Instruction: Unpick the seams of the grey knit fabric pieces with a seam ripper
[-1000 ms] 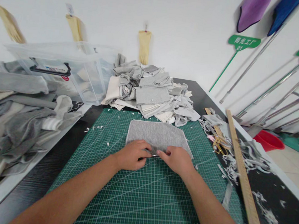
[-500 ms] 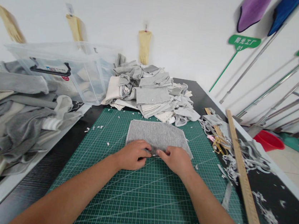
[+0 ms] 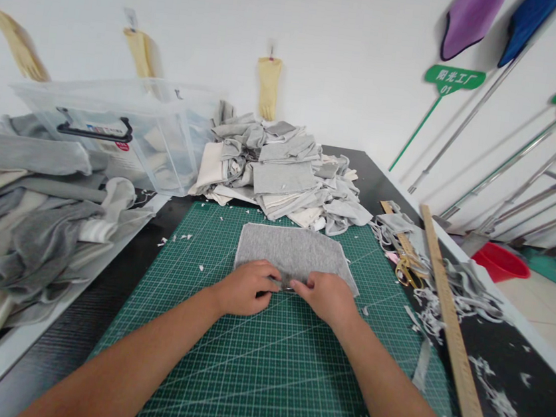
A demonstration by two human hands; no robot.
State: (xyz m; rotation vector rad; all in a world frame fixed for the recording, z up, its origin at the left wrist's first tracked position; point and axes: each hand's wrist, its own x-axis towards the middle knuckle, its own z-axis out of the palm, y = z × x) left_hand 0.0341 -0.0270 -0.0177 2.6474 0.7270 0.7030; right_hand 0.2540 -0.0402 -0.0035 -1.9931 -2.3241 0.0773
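Observation:
A flat piece of grey cloth (image 3: 296,251) lies on the green cutting mat (image 3: 248,379), its corners showing on both sides. My left hand (image 3: 249,287) is closed at the cloth's near edge, thumb and fingers pinched on it. Close by on the right, my right hand (image 3: 329,298) grips the same edge with thumb and bent fingers. Between the two sets of fingertips a small shiny sliver shows along the edge; it is too small to name. My fingers hide part of the near edge.
Behind the mat rises a heap of grey and white cloth pieces (image 3: 287,169). A clear plastic bin (image 3: 164,149) and more piled fabric (image 3: 29,227) stand left. To the right lie a wooden ruler (image 3: 450,322), gold-handled scissors (image 3: 406,273) and fabric scraps (image 3: 429,313).
Almost nothing differs. My fingertips have shifted very slightly at the cloth's near edge; the cloth stays in place.

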